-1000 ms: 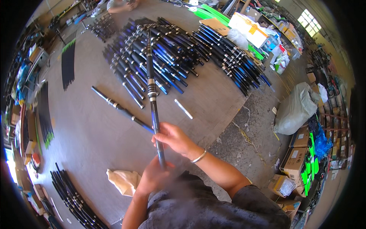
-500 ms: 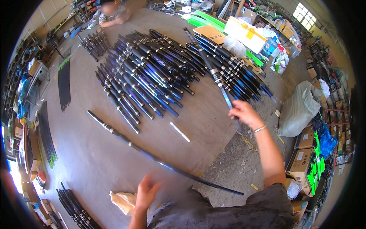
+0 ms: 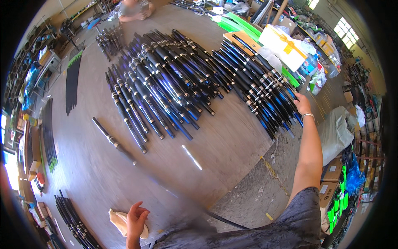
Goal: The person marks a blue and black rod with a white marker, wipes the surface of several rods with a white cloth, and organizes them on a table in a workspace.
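Note:
My right hand (image 3: 304, 104) is at the right edge of a bundle of black and blue fishing rods (image 3: 265, 85), its fingers closed around a rod at that edge. Low in the picture, my left hand (image 3: 136, 220) is open and holds nothing, fingers partly stretched, beside a cream cloth (image 3: 120, 220). A single long rod (image 3: 111, 140) lies slantwise on the table in front of me; its near part is blurred and passes close to my body. A short silvery white tube (image 3: 192, 157) rests beyond it.
A larger heap of rods (image 3: 166, 79) covers the table (image 3: 224, 166) centre. Black rods (image 3: 76, 222) lie at the near left, thin black strips (image 3: 72, 87) farther off. A person (image 3: 134, 10) sits at the far end. Boxes (image 3: 331, 182) and a pale sack (image 3: 336, 133) stand at right.
My right hand has moved right and away from me, bringing the rod onto the right bundle. My left hand has dropped lower and left. The view has shifted a little.

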A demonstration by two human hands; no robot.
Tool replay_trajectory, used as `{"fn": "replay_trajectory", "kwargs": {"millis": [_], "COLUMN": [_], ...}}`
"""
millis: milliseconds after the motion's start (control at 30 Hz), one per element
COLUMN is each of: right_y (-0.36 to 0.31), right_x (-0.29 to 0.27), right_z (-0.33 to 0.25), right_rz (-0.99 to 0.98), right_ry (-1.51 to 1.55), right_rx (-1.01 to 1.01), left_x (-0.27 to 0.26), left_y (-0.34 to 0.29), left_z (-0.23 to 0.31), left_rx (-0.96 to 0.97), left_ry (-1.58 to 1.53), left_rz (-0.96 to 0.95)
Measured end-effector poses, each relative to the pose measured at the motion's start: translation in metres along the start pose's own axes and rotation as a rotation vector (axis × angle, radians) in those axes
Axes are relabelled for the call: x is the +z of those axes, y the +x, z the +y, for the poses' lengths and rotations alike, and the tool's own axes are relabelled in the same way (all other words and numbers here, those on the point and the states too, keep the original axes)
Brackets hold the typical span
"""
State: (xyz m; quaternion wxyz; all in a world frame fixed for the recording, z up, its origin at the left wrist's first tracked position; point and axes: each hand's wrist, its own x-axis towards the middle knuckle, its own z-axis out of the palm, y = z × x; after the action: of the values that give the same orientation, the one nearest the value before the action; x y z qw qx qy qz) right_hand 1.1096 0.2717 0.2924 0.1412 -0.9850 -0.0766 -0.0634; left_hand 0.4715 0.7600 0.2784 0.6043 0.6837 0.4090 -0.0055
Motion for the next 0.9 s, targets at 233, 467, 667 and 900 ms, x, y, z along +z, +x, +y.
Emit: {"fn": "replay_trajectory", "kwargs": {"millis": [233, 467, 667, 900], "right_y": [0.025, 0.026, 0.021, -0.010], "right_x": [0.020, 0.026, 0.023, 0.020], "right_z": [0.001, -0.004, -0.008, -0.069], "right_rz": [-0.076, -0.114, -0.119, 0.143], "right_ry": [-0.022, -0.177, -0.342, -0.261], "right_rx": [-0.049, -0.070, -0.028, 0.007], "left_x": [0.004, 0.014, 0.019, 0.013], "left_y": [-0.002, -0.001, 0.001, -0.007], "left_z": [0.005, 0.000, 0.006, -0.013], "left_rx": [-0.070, -0.086, -0.101, -0.068], "left_ry": [0.028, -0.011, -0.007, -0.045], "left_rz": [0.030, 0.015, -0.021, -0.029]}}
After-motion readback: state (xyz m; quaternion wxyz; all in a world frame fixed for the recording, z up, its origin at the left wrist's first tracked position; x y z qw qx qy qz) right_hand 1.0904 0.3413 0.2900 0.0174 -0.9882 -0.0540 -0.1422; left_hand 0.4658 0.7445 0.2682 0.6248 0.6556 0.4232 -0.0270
